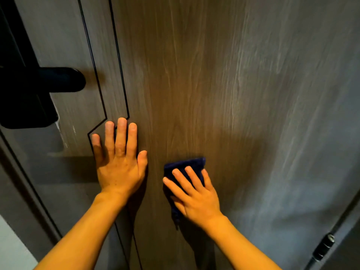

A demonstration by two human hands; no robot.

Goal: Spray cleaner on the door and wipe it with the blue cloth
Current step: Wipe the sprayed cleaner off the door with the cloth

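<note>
Our left hand (pixel 119 164) lies flat on the wood-grain door (pixel 233 84), grip apart with fingers straight, down and right of the black handle (pixel 58 79). Just beside it, our right hand (pixel 194 199) presses the blue cloth (pixel 185 166) against the door, 4 fingers spread straight over it, grip apart.

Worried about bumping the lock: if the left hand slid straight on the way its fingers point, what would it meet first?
The left hand would cross the black inlay line just ahead of it, then bare door. The handle lies off to its left, likely missed.
</note>
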